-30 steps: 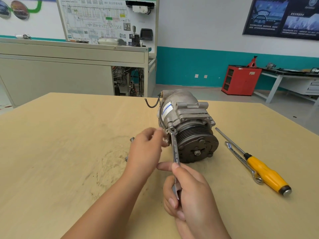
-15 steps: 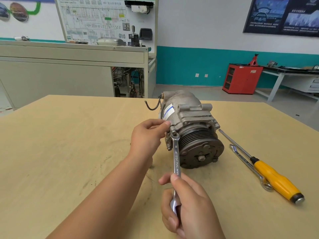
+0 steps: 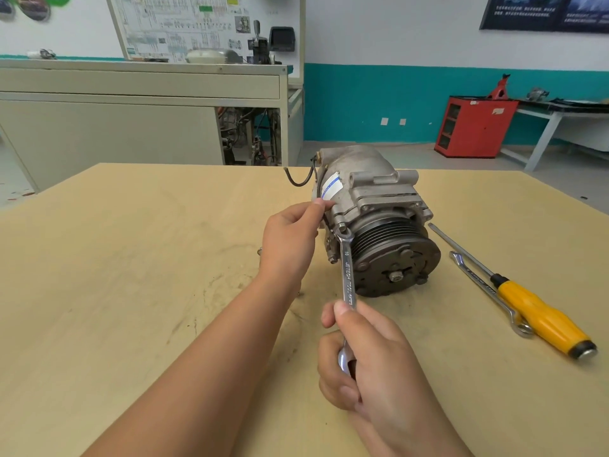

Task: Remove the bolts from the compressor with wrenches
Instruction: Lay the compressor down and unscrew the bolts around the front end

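The compressor (image 3: 372, 222) lay on the table (image 3: 131, 258) near its far edge, pulley facing the near edge. A wrench (image 3: 347, 268) stood with its open end on a bolt (image 3: 342, 229) on the compressor's left side. The right hand (image 3: 372, 364) gripped the wrench's lower half, thumb laid along the shank. The left hand (image 3: 290, 242) covered part of the compressor's left side, fingers curled and thumb tip by the white label; whether it pinched anything could not be told. Toward the table's right edge lay a yellow-handled screwdriver (image 3: 540, 311), its tip near the pulley, with a second wrench (image 3: 487, 288) just beside it. Beyond the table stood a red cabinet (image 3: 474, 127), its shelves too dim to tell what they held.
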